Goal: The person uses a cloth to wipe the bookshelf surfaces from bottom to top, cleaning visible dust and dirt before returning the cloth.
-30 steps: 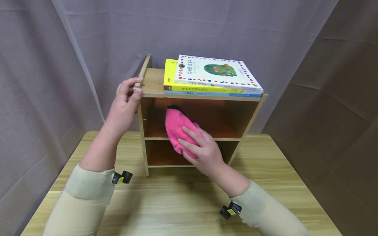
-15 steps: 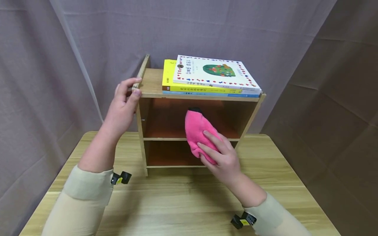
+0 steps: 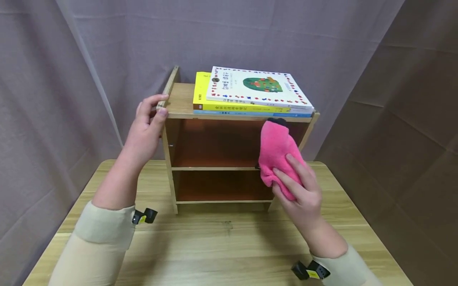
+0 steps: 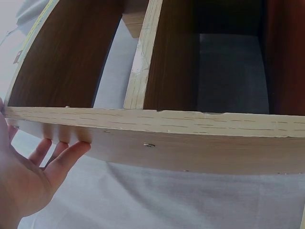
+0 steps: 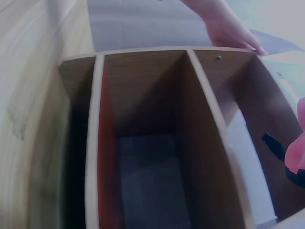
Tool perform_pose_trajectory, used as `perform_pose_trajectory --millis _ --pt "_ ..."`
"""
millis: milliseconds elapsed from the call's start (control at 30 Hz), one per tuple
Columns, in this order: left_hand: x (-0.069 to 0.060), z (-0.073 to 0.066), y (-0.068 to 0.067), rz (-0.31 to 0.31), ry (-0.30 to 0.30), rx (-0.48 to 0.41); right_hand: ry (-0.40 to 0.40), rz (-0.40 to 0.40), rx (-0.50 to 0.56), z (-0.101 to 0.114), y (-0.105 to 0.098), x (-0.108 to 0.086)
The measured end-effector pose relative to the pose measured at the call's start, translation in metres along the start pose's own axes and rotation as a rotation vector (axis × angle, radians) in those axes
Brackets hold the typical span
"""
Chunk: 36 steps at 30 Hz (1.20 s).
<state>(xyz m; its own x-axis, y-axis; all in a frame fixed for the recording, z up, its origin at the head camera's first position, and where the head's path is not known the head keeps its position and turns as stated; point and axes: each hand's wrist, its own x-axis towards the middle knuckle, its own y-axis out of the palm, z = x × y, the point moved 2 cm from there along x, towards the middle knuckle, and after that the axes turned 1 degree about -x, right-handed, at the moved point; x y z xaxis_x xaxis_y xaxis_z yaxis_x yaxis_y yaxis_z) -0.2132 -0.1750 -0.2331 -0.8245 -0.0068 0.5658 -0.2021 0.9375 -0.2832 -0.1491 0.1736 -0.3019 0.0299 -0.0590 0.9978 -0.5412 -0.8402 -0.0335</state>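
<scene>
A small wooden bookshelf stands upright with two open compartments. My left hand holds the upper front corner of its left side panel, and in the left wrist view several fingers press the panel's outer face. My right hand grips a bunched pink cloth with black parts at its edge. The cloth is in front of the upper compartment's right part, its top just under the top board; whether it touches the wood I cannot tell. At the right wrist view's edge only a bit of pink cloth shows.
Several books lie stacked on the shelf top: a white picture book uppermost, a yellow book and a blue one below. The bookshelf stands on a wood-grain table. Grey curtains hang behind and at the sides.
My right hand has carried the pink cloth rightward across the shelf front, from the left part to the right, ending slightly higher. My left hand has stayed on the side panel.
</scene>
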Motion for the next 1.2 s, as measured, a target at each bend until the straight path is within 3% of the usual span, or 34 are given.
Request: perform_pose_trajectory --millis 267,467,833,967,1200 --pt "-0.001 -0.001 0.0 0.002 0.002 0.007 0.118 -0.201 -0.068 -0.004 -0.021 0.021" --pt "-0.001 0.0 0.0 0.007 -0.005 0.012 0.234 -0.288 -0.194 -0.014 -0.038 0.032" --pt "-0.001 -0.001 -0.001 0.008 0.002 0.015 0.352 -0.423 -0.292 -0.039 -0.062 0.044" --pt "-0.001 -0.001 0.0 0.009 0.005 0.02 0.403 -0.409 -0.298 -0.044 -0.065 0.039" --pt "-0.001 -0.001 0.0 0.008 0.0 0.016 0.506 -0.253 -0.265 -0.049 -0.055 0.014"
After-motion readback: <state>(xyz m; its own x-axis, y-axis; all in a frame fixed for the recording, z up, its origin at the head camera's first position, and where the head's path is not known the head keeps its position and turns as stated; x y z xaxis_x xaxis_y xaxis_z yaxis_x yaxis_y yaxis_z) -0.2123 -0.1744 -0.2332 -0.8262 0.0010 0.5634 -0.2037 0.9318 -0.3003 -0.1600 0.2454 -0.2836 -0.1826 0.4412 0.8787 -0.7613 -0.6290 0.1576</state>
